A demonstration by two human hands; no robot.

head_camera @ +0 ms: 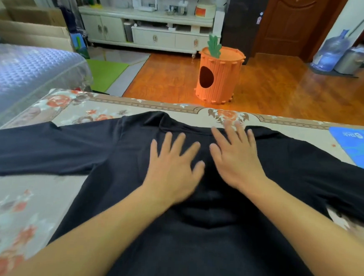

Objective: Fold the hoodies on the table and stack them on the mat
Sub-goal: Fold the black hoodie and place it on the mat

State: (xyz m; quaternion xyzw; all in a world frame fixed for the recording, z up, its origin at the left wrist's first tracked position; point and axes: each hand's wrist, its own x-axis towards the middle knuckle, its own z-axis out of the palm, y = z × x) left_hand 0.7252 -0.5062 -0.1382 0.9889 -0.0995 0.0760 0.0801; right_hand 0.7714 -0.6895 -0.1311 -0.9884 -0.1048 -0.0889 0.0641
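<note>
A black hoodie (103,154) lies spread flat on the floral table (19,202), both sleeves stretched out to the left and right. My left hand (173,167) presses flat on its upper middle, fingers straight and spread. My right hand (235,156) lies flat beside it, a little farther away, fingertips at the hoodie's far edge. The hood seems to lie folded under my wrists. A blue mat (359,146) sits at the table's right edge, touching the right sleeve.
Beyond the table's far edge stands an orange carrot-shaped bin (219,76) on the wooden floor. A bed with a blue-grey cover (27,73) is at the left. A white cabinet and water jugs (331,53) stand at the back.
</note>
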